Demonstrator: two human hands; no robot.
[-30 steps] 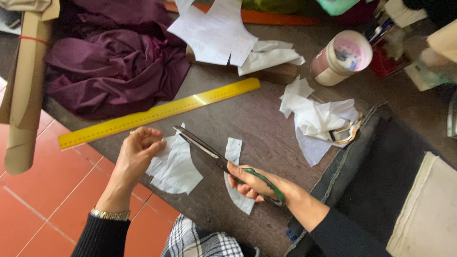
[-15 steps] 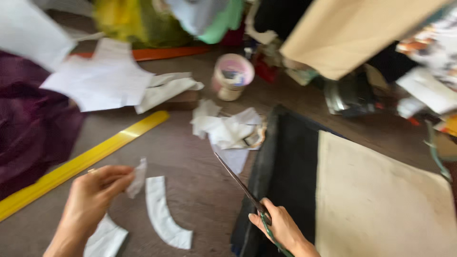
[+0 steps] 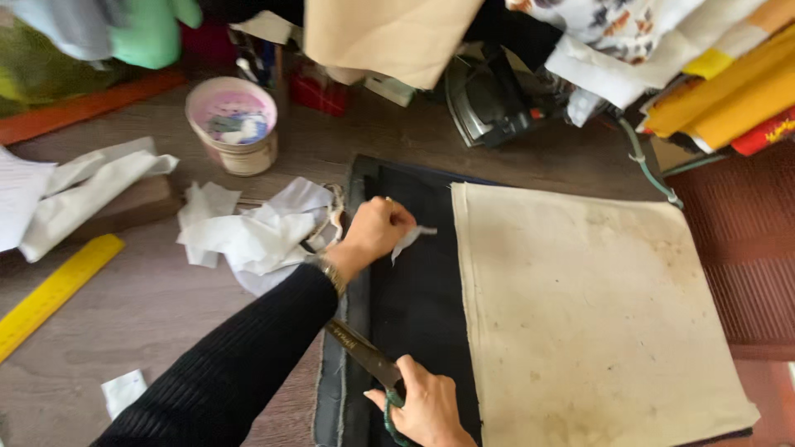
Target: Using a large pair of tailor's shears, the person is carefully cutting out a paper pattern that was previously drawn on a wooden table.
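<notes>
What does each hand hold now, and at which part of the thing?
The left hand pinches a small white scrap by one end. The right hand holds the scissors by their green handles.

The left arm, in a black ribbed sleeve, is stretching diagonally up and to the right, its wrist slightly bent. The left hand (image 3: pixel 377 229) is curling closed, fingers pinching together at the tips. The right hand (image 3: pixel 425 406) is sitting low near the body, fingers wrapping shut.
</notes>
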